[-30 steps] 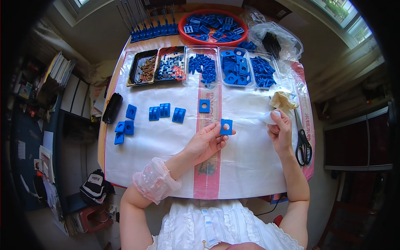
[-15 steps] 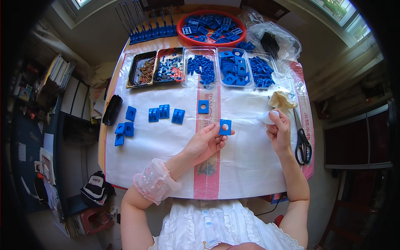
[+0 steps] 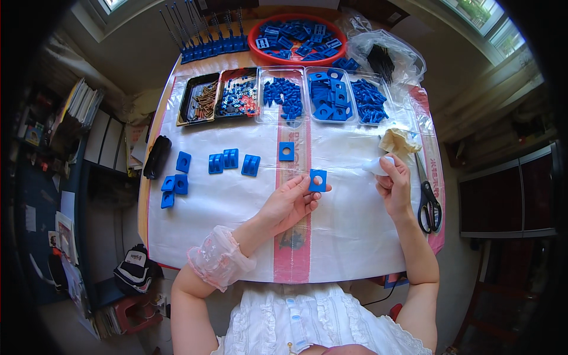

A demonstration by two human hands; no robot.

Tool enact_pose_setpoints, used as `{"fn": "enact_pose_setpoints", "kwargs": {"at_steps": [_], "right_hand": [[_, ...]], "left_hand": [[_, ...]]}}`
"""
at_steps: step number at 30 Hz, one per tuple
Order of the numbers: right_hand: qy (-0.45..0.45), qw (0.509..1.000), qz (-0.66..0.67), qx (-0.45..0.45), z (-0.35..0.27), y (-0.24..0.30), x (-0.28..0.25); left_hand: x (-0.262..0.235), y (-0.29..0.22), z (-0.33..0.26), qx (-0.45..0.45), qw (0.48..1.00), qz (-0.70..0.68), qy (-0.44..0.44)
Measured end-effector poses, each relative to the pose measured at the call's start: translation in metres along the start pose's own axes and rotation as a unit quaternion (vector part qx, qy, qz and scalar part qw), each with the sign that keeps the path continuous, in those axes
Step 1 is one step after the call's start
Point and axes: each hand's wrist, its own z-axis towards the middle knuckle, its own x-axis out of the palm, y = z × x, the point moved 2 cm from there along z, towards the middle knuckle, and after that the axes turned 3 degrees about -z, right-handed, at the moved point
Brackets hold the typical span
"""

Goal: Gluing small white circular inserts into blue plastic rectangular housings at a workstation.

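In my left hand (image 3: 294, 196) I pinch a blue square plate (image 3: 318, 180) with a round hole, held above the table's middle. My right hand (image 3: 394, 180) is wrapped round a small white squeeze bottle (image 3: 378, 165), its narrow end toward the left and apart from the plate. Just beyond my left hand lies another blue holed plate (image 3: 286, 151). Further left rest several ribbed blue pieces (image 3: 251, 165) and a loose group of blue holed pieces (image 3: 181, 184).
Trays of screws (image 3: 202, 99), nuts (image 3: 238, 94) and blue parts (image 3: 329, 97) line the back, before a red basin (image 3: 260, 54). Black scissors (image 3: 429, 207) and a crumpled cloth (image 3: 399, 141) lie right. A black case (image 3: 158, 157) sits at the left edge.
The bottle in my right hand has shifted slightly left. My left hand keeps its hold on the plate; the whole view has moved a little.
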Motion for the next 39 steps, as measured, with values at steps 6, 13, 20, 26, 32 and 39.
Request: {"fn": "enact_pose_setpoints", "kwargs": {"at_steps": [6, 13, 20, 26, 32, 39], "right_hand": [[-0.001, 1.0, 0.004, 0.001, -0.0002, -0.0008, 0.0005], [-0.003, 1.0, -0.012, 0.002, -0.0007, 0.0008, 0.0033], [0.001, 1.0, 0.009, 0.001, -0.0001, -0.0009, -0.0004], [-0.001, 1.0, -0.006, 0.0, -0.0006, 0.0002, 0.0013], [0.0, 1.0, -0.005, -0.005, -0.0011, 0.0006, 0.0016], [0.005, 1.0, 0.015, -0.003, 0.0, -0.0009, -0.0023]], "left_hand": [[0.0018, -0.0009, -0.0009, 0.0, 1.0, 0.003, -0.001], [0.0011, -0.0006, -0.0003, -0.002, 1.0, 0.004, -0.007], [0.0001, -0.0005, -0.0005, -0.005, 1.0, 0.012, 0.002], [0.0023, -0.0011, -0.0017, -0.005, 1.0, 0.025, -0.002], [-0.0002, -0.0008, -0.001, -0.007, 1.0, 0.028, 0.004], [-0.0017, -0.0008, -0.0005, -0.005, 1.0, 0.026, 0.014]]}}
